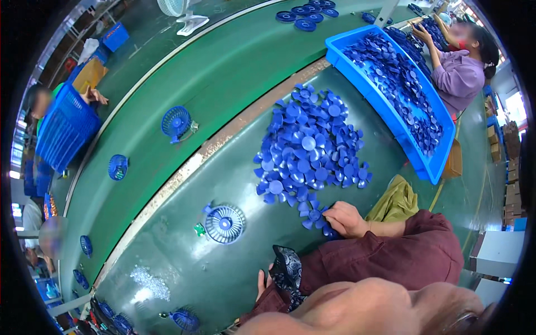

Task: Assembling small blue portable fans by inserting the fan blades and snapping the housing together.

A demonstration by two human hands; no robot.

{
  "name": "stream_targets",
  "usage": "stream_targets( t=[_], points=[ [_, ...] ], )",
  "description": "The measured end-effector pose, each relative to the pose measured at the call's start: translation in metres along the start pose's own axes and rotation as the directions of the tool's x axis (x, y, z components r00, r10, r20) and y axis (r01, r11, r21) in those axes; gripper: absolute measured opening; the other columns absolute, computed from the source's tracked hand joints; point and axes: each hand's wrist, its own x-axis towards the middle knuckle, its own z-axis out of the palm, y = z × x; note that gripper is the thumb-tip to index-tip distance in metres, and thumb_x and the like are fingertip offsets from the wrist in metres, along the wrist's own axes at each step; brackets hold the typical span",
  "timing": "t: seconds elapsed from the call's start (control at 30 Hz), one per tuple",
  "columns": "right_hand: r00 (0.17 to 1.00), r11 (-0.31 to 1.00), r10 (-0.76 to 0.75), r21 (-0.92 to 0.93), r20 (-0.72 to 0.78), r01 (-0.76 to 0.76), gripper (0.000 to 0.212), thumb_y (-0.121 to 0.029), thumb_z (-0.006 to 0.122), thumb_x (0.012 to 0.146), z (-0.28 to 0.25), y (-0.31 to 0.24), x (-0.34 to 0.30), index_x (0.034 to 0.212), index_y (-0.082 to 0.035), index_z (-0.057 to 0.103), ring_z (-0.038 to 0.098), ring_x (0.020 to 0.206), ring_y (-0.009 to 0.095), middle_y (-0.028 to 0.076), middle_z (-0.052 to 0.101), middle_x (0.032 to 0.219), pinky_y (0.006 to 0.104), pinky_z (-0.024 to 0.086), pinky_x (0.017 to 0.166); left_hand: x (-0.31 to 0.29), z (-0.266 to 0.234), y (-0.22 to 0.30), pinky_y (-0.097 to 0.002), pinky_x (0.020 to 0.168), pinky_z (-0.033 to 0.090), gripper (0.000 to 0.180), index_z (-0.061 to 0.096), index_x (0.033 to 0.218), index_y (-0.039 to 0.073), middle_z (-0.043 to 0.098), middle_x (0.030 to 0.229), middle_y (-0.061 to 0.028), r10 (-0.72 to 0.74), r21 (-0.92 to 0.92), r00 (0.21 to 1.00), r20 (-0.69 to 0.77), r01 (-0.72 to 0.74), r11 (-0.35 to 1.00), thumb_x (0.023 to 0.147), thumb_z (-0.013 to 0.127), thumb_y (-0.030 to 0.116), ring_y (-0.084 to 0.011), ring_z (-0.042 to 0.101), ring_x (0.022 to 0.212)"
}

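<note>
My right hand [347,219] is closed, its fingertips pinching a blue fan blade [314,214] at the near edge of a heap. That heap of loose blue fan blades [307,142] covers the middle of the dark green table [184,254]. Farther left lies a round blue fan housing [224,223] with a small green piece [199,229] beside it. My left hand [262,283] is low in the picture, mostly hidden behind a dark patterned cloth [287,271]; its visible fingers are stretched and apart, and I see nothing in them.
A blue tray [430,163] of more blades stands at the right. Small clear parts [151,282] lie left on the table. Beyond the table edge, a green conveyor belt [145,125] carries several fan housings [176,123]. One person sits at far right; another holds a blue basket [67,128] at far left.
</note>
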Motion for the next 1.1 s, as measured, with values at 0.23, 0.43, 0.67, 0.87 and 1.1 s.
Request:
stream_targets(
  t=[0.23,0.43,0.67,0.87,1.1],
  points=[
    [0.998,1.0,0.012,0.002,-0.065,-0.012,0.011,-0.005,0.059,0.083,0.008,-0.004,0.003,0.094,-0.003,0.06,0.054,0.07,0.031,0.013,0.053,0.076,0.0409,0.044,0.063,0.016,-0.05,-0.053,-0.0493,0.111,0.026,0.046,0.049,0.131,0.014,0.029,0.15,-0.0077,-0.029,-0.565,0.985,0.172,0.123,0.816,0.087,0.048,0.027,-0.0268,0.027,0.138],
    [0.958,0.952,0.248,0.218,-0.147,-0.213,0.012,-0.005,0.055,0.09,0.007,-0.02,-0.002,0.1,0.0,0.061,0.063,0.076,0.027,0.014,0.063,0.086,0.0344,0.05,0.068,0.03,-0.066,-0.08,-0.0436,0.095,0.041,0.054,0.051,0.124,-0.002,0.055,0.122,-0.018,-0.388,-0.919,0.917,0.093,0.228,0.32,0.081,0.068,0.026,-0.0337,0.052,0.112],
    [0.978,0.941,-0.186,0.305,0.098,0.149,0.012,-0.007,0.061,0.084,0.068,-0.051,0.054,0.096,-0.003,0.059,0.06,0.075,0.033,0.013,0.06,0.083,0.0385,0.049,0.065,0.08,-0.056,-0.171,-0.0401,0.088,0.047,0.044,0.053,0.122,0.002,0.063,0.107,-0.0164,-0.715,-0.929,0.68,0.163,0.35,0.121,0.081,0.066,0.014,-0.0332,0.06,0.099],
    [0.975,0.951,-0.205,0.252,0.088,0.177,0.007,-0.007,0.062,0.083,0.08,-0.056,0.08,0.089,-0.004,0.059,0.061,0.075,0.031,0.012,0.059,0.082,0.0403,0.05,0.064,0.131,0.076,-0.286,-0.0434,0.097,0.043,0.051,0.051,0.124,0.0,0.057,0.119,-0.0212,-0.781,-0.686,0.606,0.15,0.633,0.358,0.081,0.065,0.023,-0.0381,0.053,0.112],
    [0.925,0.932,-0.361,0.068,0.12,0.355,0.01,-0.013,0.057,0.077,0.091,-0.038,0.076,0.078,-0.007,0.05,0.056,0.066,0.026,0.008,0.051,0.073,0.0384,0.047,0.054,0.168,0.208,-0.409,-0.0465,0.095,0.044,0.069,0.055,0.123,0.004,0.059,0.118,-0.0233,-0.826,-0.489,0.424,0.37,0.845,0.215,0.072,0.073,0.047,-0.0361,0.055,0.113]
  ],
)
